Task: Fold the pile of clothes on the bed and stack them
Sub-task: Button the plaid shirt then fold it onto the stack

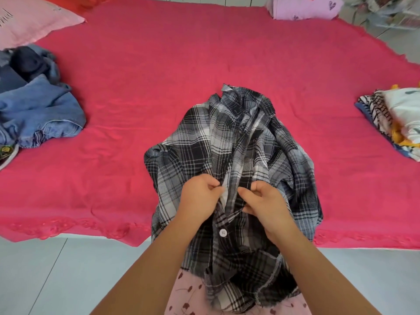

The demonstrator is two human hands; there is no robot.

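I see the plaid shirt [227,137] crumpled over the red bed's [159,64] near edge. My left hand [200,196] pinches one front edge and my right hand [263,201] the other, above a white button [223,232]. Left of the shirt lies a denim pile [38,110], and right of it a folded stack [395,119]. I cannot read the script on the pink pillow [29,21].

One wide head-worn view is given, aimed forward and down; the shirt [227,144] is seen close at lower centre, the bed [159,64] stretching beyond.
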